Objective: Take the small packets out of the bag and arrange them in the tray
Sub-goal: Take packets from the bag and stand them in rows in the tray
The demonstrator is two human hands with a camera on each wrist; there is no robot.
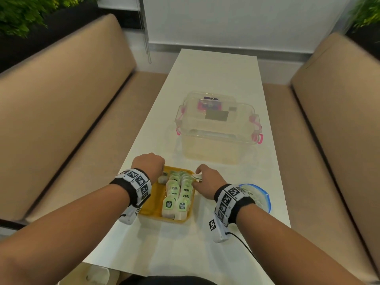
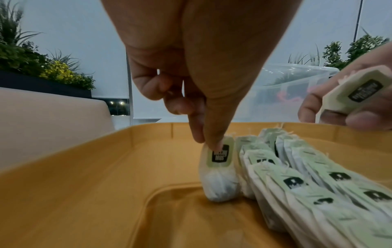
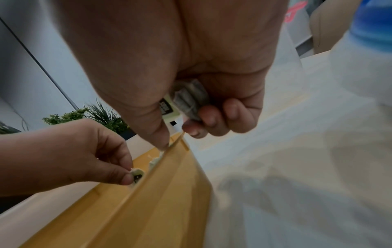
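Tea bags point(image 2: 297, 176): light, soft, crushable; best pinched at the tag end. Left hand point(image 2: 191, 75) is pinching one point(image 2: 218, 171) inside yellow tray point(image 2: 84, 184); right hand point(image 3: 191, 67) is clutching several point(image 3: 188, 99) beside the tray's far-right corner.

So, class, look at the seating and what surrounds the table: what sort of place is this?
Probably a cafe or lounge booth, not a home kitchen: two tan padded benches face each other across a narrow white table, with planters of greenery behind the seat backs.
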